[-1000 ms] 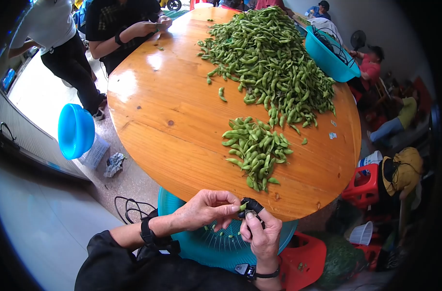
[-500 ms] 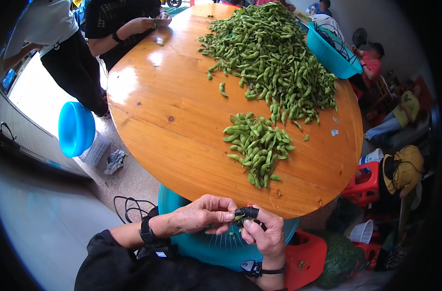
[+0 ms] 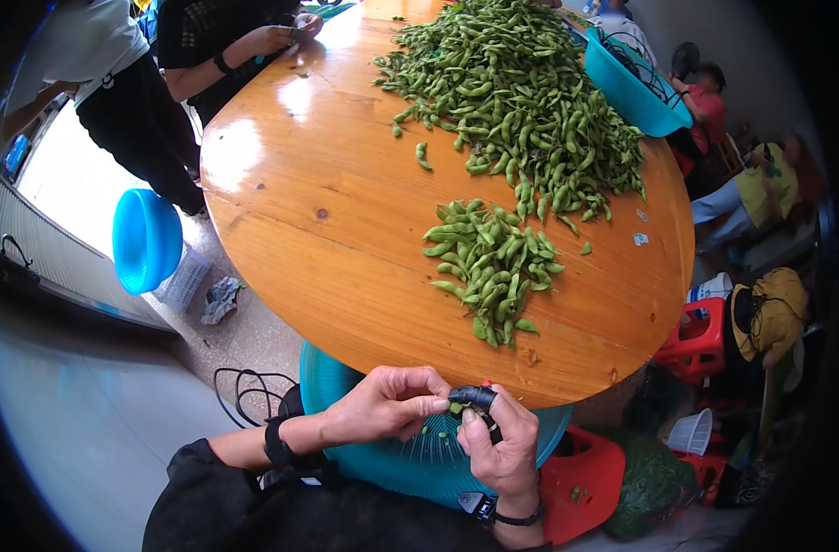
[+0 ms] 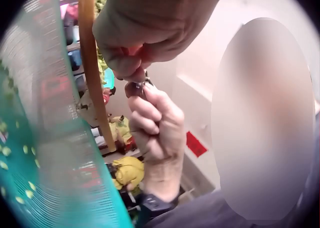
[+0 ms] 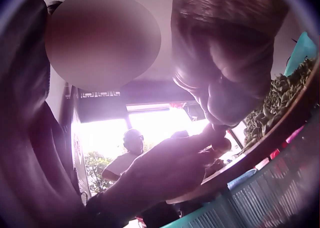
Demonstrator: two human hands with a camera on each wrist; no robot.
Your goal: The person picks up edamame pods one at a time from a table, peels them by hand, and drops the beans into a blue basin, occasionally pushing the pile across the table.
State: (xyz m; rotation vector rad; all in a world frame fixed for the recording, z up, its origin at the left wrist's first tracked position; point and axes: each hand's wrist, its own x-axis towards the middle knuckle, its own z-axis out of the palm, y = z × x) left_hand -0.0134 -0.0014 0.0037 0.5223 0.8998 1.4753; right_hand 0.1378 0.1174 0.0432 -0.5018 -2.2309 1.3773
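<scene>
Both hands meet over a teal basket (image 3: 405,474) just off the table's near edge. The left hand (image 3: 392,405) pinches one end of a green pod (image 3: 457,408) between thumb and fingers. The right hand (image 3: 504,442), black tape (image 3: 474,396) round its index finger, grips the pod's other side, thumb against it. In the left wrist view the fingertips of the left hand (image 4: 150,32) and right hand (image 4: 159,123) touch; the pod is hard to make out there. Loose beans (image 4: 30,188) lie in the basket. A small pod pile (image 3: 493,267) is on the table beyond the hands.
A large pod heap (image 3: 520,101) covers the far side of the wooden table (image 3: 309,267), beside a teal basin (image 3: 631,87) with cables. Blue basins (image 3: 146,241) stand at left, red stools (image 3: 580,488) at right. Another person's hands (image 3: 286,37) are at the far left edge.
The hands stay together and shift slightly, with the right thumb and taped finger closing over the pod. The table and piles sit a little higher in the head view.
</scene>
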